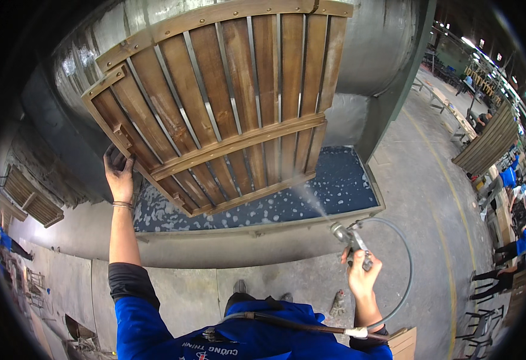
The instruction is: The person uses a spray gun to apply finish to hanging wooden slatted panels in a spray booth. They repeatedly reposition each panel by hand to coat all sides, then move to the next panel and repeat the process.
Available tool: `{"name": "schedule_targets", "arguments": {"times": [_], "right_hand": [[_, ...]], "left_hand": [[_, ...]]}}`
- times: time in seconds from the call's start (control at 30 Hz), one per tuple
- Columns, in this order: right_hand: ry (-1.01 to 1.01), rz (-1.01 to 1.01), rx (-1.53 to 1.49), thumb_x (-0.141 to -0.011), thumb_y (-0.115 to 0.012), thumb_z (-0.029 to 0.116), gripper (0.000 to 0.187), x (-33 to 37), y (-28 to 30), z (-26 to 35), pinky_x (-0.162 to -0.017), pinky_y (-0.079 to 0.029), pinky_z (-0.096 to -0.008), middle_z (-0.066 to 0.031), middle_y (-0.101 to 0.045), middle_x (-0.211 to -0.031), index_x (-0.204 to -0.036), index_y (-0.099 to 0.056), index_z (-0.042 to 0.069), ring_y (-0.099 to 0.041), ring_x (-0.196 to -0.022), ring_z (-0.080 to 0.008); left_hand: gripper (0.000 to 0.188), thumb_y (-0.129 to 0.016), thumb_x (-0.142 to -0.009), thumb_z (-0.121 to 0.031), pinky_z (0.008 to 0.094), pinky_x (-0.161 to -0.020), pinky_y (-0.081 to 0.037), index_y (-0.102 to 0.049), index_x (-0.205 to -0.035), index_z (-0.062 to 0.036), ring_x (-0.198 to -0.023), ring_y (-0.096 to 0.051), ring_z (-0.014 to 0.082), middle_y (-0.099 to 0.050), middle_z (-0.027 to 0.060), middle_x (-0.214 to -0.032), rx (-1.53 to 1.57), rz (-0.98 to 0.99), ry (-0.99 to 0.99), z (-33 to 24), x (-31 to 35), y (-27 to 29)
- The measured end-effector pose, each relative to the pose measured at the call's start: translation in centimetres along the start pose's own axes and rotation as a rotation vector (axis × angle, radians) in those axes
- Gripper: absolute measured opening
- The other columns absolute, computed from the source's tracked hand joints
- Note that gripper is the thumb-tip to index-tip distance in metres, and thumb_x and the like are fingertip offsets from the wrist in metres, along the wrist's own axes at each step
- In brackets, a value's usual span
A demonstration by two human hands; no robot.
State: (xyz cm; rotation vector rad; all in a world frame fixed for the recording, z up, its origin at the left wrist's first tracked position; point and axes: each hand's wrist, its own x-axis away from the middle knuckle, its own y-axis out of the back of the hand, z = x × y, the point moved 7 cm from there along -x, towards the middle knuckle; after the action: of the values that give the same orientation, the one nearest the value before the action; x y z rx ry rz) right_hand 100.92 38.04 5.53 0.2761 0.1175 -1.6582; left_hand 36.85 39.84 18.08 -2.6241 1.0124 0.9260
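A brown slatted wooden panel [233, 102] hangs tilted above a trough of dark, foam-flecked liquid [263, 210]. My left hand [119, 171], its fingertips darkened, is closed on the panel's lower left edge frame. To the right, my right hand [362, 270] is wrapped round the handle of a spray gun [348, 237]. A pale mist [306, 198] fans from the nozzle toward the lower right part of the panel. From the gun a thin grey hose [408, 258] loops right and back down to my forearm.
A metal-walled booth [371, 54] stands behind the panel, and the trough's rim [275, 228] runs in front of me. Other slatted panels hang at the left [32, 198] and right [488, 141]. Several people in blue work along benches at the far right. A small object [338, 303] lies on the floor.
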Motion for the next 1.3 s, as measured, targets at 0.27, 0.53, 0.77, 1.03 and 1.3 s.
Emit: {"name": "schedule_targets", "arguments": {"times": [0.27, 0.53, 0.77, 1.03, 1.3], "right_hand": [[-0.04, -0.192, -0.024, -0.106, -0.056, 0.043, 0.051, -1.4, 4.1, -1.3, -0.058, -0.041, -0.0271, -0.0011, -0.063, -0.069, -0.081, -0.067, -0.001, -0.053, -0.062, -0.0084], [-0.26, -0.263, 0.202, -0.107, -0.057, 0.039, 0.052, -3.4, 5.2, -5.9, -0.058, -0.041, -0.0273, -0.0008, -0.061, -0.064, -0.072, -0.065, 0.0, -0.053, -0.061, -0.0084], [-0.192, -0.288, 0.105, -0.105, -0.059, 0.043, 0.054, -3.2, 6.9, -9.0, -0.057, -0.04, -0.0284, -0.0003, -0.062, -0.063, -0.071, -0.065, 0.002, -0.054, -0.06, -0.0081], [-0.323, -0.373, 0.044, -0.107, -0.055, 0.039, 0.053, 0.9, 5.2, -12.2, -0.058, -0.04, -0.0276, 0.0002, -0.061, -0.065, -0.07, -0.064, 0.003, -0.053, -0.063, -0.0084], [-0.279, -0.198, 0.152, -0.109, -0.05, 0.04, 0.052, 11.1, -0.7, -5.0, -0.05, -0.035, -0.0256, 0.0016, -0.06, -0.064, -0.075, -0.065, 0.004, -0.047, -0.053, -0.0065]], "left_hand": [[0.056, -0.063, -0.095, 0.006, 0.0345, -0.106, -0.05, -0.04, -0.145, -0.0006, -0.122, -0.062, 0.0224, -0.064, 0.0193, -0.133, -0.036, 0.017, -0.034, 0.9, -0.1, 0.8], [0.054, -0.069, -0.096, -0.002, 0.0333, -0.105, -0.048, -0.043, -0.143, 0.0006, -0.121, -0.062, 0.0211, -0.066, 0.0168, -0.13, -0.061, -0.013, -0.011, 0.5, 0.5, 1.0], [0.054, -0.069, -0.097, -0.004, 0.0324, -0.105, -0.047, -0.042, -0.143, 0.0035, -0.121, -0.062, 0.0199, -0.066, 0.0162, -0.132, -0.183, -0.013, 0.037, 0.4, 0.6, 1.5], [0.051, -0.068, -0.097, -0.003, 0.0324, -0.107, -0.046, -0.044, -0.142, 0.0024, -0.123, -0.061, 0.0194, -0.065, 0.0161, -0.133, -0.143, 0.063, 0.061, 1.2, -0.7, 2.1], [0.054, -0.071, -0.096, -0.006, 0.0327, -0.105, -0.048, -0.045, -0.142, 0.0042, -0.122, -0.061, 0.02, -0.065, 0.0147, -0.131, -0.083, 0.176, -0.014, 1.7, -2.3, 2.7]]}}
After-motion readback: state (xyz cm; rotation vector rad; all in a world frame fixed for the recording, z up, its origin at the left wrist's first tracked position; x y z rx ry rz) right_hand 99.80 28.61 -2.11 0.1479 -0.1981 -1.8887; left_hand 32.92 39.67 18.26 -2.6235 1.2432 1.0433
